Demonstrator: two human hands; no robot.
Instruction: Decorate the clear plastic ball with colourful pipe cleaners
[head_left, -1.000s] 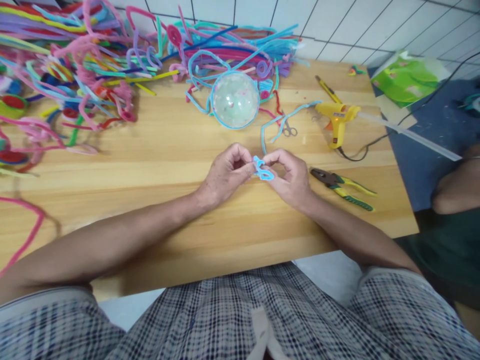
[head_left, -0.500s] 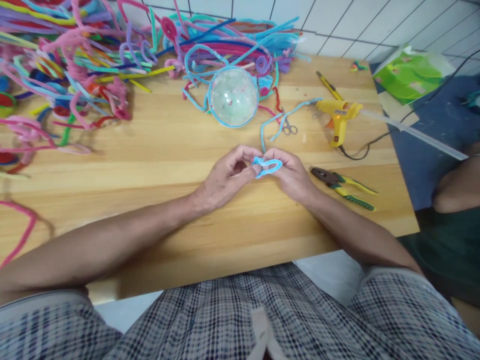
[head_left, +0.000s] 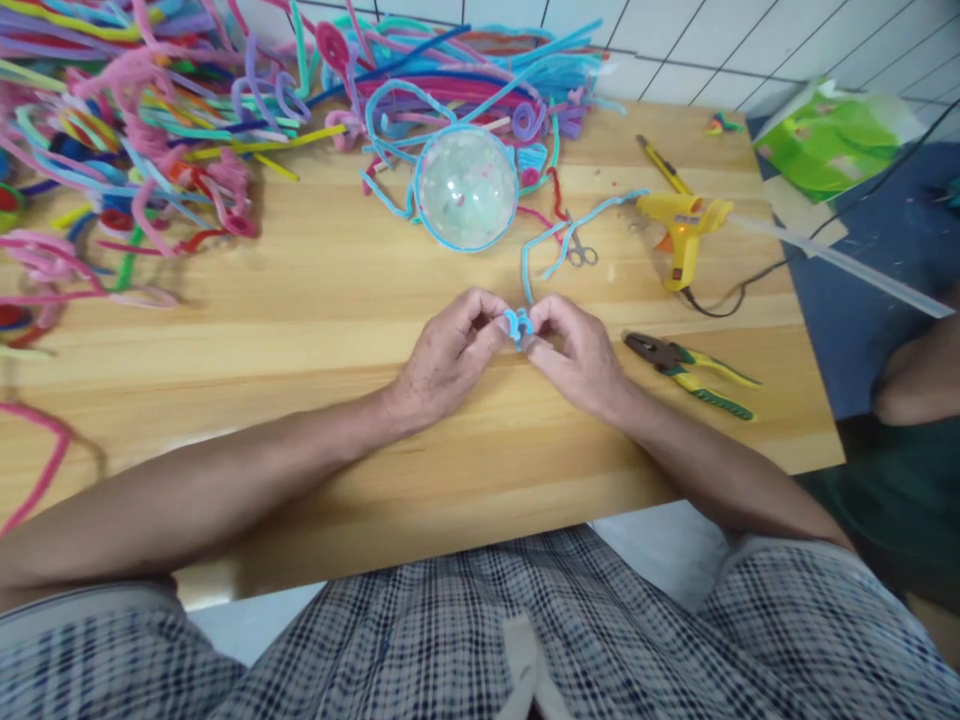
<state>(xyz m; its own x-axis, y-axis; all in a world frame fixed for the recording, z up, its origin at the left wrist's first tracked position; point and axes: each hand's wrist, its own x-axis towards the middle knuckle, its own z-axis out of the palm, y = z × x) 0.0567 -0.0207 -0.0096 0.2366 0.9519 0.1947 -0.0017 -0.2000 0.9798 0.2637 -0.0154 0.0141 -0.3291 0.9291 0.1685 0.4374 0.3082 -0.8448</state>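
Observation:
Between my two hands is a small bent blue pipe cleaner [head_left: 519, 326], folded into tight loops. My left hand [head_left: 454, 350] pinches its left side with thumb and forefinger. On the right side, my right hand [head_left: 576, 352] grips it the same way, thumb below; part of the piece is hidden by the fingertips. Beyond the hands lies a longer bent light-blue pipe cleaner [head_left: 526, 268], its near end close to my right fingers. A clear dome [head_left: 466, 190] with a blue rim sits farther back.
Multicoloured pipe cleaners [head_left: 172, 130] are heaped at the back left. To the right lie pliers [head_left: 694, 372], a yellow glue gun [head_left: 681, 235] with its cord, a yellow cutter [head_left: 663, 164] and small scissors [head_left: 581, 252]. A person's arm [head_left: 919, 375] is at the right edge.
The open loop of the blue pipe cleaner that stuck out over my right hand is now bent into a smaller, tighter shape. My right fingers have shifted to pinch its right side.

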